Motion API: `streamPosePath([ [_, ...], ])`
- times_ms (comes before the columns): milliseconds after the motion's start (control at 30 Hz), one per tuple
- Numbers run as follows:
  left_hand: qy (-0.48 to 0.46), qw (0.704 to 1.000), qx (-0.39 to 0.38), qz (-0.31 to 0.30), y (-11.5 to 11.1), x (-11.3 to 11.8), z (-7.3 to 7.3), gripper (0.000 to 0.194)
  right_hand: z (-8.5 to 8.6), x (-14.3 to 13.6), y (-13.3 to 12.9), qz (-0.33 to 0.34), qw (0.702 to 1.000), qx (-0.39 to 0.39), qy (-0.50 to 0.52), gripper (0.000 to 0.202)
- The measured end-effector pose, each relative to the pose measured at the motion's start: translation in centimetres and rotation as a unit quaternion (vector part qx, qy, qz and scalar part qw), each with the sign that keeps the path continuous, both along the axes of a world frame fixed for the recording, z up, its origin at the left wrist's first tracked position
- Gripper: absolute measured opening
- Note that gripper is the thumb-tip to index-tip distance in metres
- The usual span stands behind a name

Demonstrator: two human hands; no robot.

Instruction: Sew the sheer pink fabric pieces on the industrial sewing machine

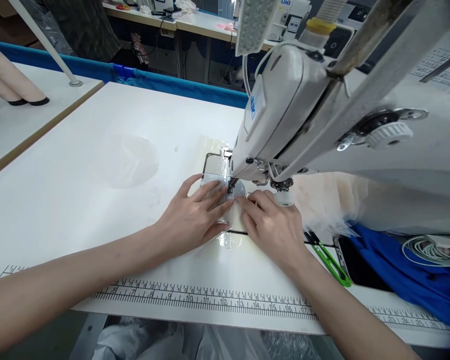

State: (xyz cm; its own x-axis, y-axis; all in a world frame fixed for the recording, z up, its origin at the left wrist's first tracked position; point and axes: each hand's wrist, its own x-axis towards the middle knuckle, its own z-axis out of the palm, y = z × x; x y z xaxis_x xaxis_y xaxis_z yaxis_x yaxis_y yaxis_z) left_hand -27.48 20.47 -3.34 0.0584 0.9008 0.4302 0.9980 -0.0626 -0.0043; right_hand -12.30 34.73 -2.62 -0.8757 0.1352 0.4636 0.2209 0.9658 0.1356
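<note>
A white sewing machine [285,105] stands on the white table [97,200]. Its needle and presser foot [231,189] come down onto a clear, glossy plastic sheet [227,240] lying over the metal needle plate [213,167]. My left hand [193,217] lies flat on the sheet just left of the needle, fingers spread and pressing down. My right hand [272,225] rests flat on the sheet just right of the needle, fingertips close to the presser foot. Neither hand grips anything.
Green thread snips [328,257], a dark phone [356,267], blue cloth [408,275] and a coiled cable [433,250] lie at the right. A printed ruler [210,299] runs along the table's front edge. A second table [26,117] stands at the left.
</note>
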Motion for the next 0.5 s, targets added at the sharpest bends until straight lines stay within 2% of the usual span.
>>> streamPosePath([
  [133,-0.062,0.997,-0.018,-0.045,-1.1,0.2,1.9,0.027,-0.1,0.1,0.5,-0.021,0.987,-0.154,0.045,0.027],
  [200,-0.107,0.989,-0.080,-0.061,-1.8,0.5,2.8,0.038,-0.2,0.0,0.6,-0.045,0.973,-0.219,0.055,0.022],
  [267,-0.120,0.981,-0.139,-0.057,-2.4,0.9,3.3,0.055,-0.3,-0.1,0.7,-0.065,0.964,-0.250,0.062,0.023],
  [367,-0.098,0.982,-0.155,-0.038,-2.5,1.6,2.9,0.051,-0.1,-0.3,0.7,-0.080,0.949,-0.298,0.068,0.024],
  [433,-0.085,0.988,-0.128,-0.027,-2.1,1.7,2.1,0.050,0.1,-0.5,0.8,-0.080,0.933,-0.346,0.062,0.019],
  [500,-0.064,0.994,-0.091,-0.024,-1.6,1.4,1.2,0.059,0.2,-0.7,1.1,-0.075,0.924,-0.371,0.053,0.018],
])
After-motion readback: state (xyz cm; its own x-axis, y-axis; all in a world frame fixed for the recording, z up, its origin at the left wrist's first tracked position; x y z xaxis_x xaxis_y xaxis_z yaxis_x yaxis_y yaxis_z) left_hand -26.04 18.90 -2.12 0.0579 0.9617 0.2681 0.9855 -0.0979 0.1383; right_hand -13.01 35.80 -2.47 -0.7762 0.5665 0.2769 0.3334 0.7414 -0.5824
